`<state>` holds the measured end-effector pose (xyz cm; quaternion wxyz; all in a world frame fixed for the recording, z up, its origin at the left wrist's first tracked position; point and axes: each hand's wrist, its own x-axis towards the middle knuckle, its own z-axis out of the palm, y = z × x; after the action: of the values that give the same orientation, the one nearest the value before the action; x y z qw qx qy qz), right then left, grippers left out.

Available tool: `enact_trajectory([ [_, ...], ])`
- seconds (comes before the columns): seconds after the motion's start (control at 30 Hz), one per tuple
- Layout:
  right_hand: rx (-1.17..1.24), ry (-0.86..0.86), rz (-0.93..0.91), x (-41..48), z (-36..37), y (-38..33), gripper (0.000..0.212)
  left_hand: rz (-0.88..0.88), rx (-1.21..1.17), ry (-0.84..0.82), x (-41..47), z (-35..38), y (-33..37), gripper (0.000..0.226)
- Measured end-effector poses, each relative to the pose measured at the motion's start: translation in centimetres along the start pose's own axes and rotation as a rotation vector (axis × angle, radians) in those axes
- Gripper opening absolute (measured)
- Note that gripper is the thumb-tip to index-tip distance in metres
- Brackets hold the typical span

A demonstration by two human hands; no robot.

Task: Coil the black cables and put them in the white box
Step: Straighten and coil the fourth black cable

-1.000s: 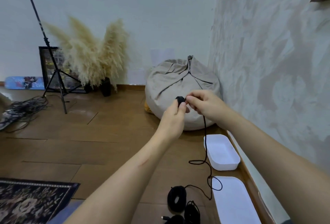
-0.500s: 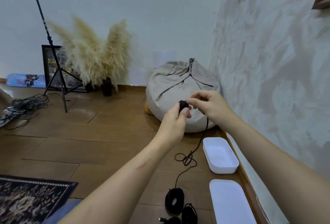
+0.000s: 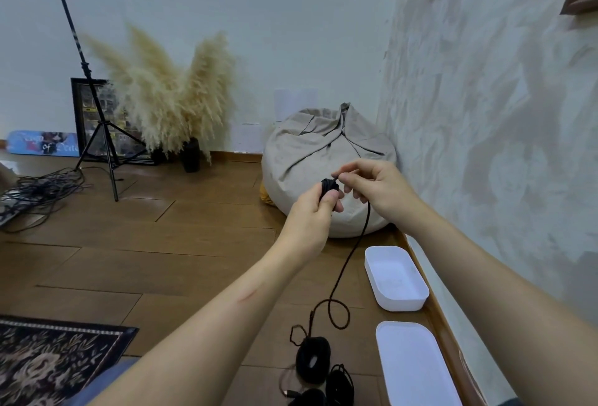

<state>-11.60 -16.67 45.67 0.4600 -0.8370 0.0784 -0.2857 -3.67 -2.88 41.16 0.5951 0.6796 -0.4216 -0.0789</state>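
Note:
My left hand (image 3: pixel 310 211) pinches a small black coil (image 3: pixel 327 188) of cable in the air in front of the beanbag. Just to its right, my right hand (image 3: pixel 375 188) grips the same black cable (image 3: pixel 352 250), which hangs down to a loop on the wooden floor. An open white box (image 3: pixel 397 302) stands on the floor by the right wall, with nothing visible inside. Its white lid (image 3: pixel 415 370) lies nearer to me. Several coiled black cables (image 3: pixel 313 358) lie on the floor to the left of the lid.
A grey beanbag (image 3: pixel 310 153) sits in the corner. Pampas grass in a dark vase (image 3: pixel 191 154), a tripod stand (image 3: pixel 103 133) and a tangle of cables (image 3: pixel 35 193) are at the left. A patterned rug (image 3: pixel 48 363) lies at lower left.
The hanging cable has been drawn up and straightened; its loose loops on the floor have shrunk to one loop. Both hands stay together at the coil.

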Motion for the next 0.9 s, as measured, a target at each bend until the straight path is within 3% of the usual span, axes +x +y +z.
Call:
enact_trajectory([
  [0.17, 0.041, 0.055, 0.004, 0.2, -0.4, 0.2, 0.003, 0.016, -0.048, -0.038, -0.2, 0.0, 0.7, 0.024],
  [0.5, 0.249, -0.007, -0.02, 0.5, -0.7, -1.0, 0.015, 0.15, -0.15, -0.074, -0.2, -1.3, 3.9, 0.024],
  [0.9, 0.183, -0.002, 0.009, 0.2, -0.2, 0.0, 0.021, 0.164, -0.173, -0.071, -0.5, -1.6, 5.2, 0.023],
])
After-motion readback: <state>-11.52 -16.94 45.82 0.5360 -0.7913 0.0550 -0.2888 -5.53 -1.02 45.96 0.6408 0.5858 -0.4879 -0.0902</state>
